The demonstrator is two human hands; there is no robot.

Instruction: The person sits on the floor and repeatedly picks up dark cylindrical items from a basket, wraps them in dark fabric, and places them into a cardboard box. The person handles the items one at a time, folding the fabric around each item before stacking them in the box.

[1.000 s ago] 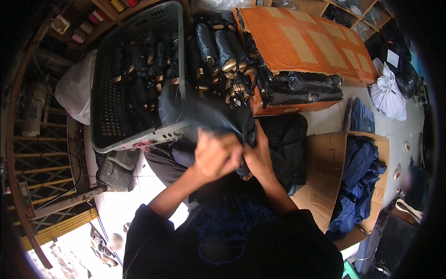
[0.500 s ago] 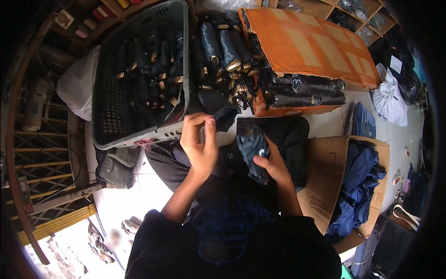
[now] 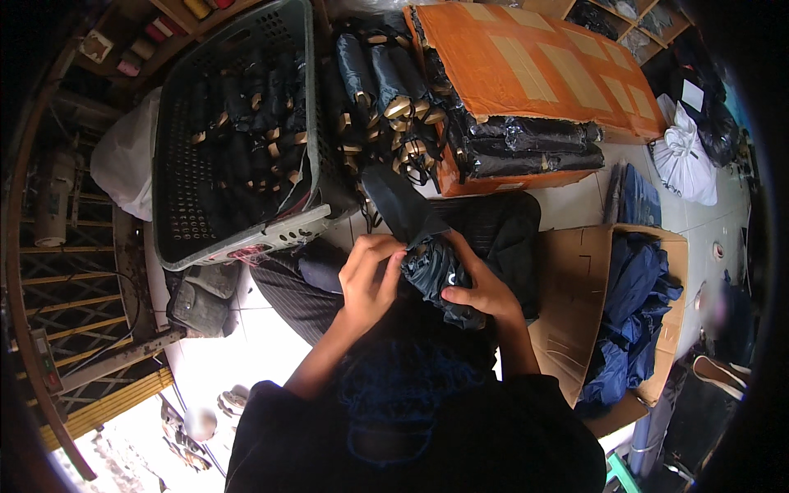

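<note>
I see both hands closed on dark folded umbrella (image 3: 436, 275) just below grey basket (image 3: 238, 140): left hand (image 3: 370, 279) pinching sleeve (image 3: 403, 205), right hand (image 3: 485, 287) gripping bundle. Sleeve only partly on. Basket already full of wrapped umbrellas; more stacked right of it.

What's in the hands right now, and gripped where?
Both hands hold a folded black umbrella: right hand around the bunched canopy, left hand at its upper end, where a black sleeve sits.
</note>
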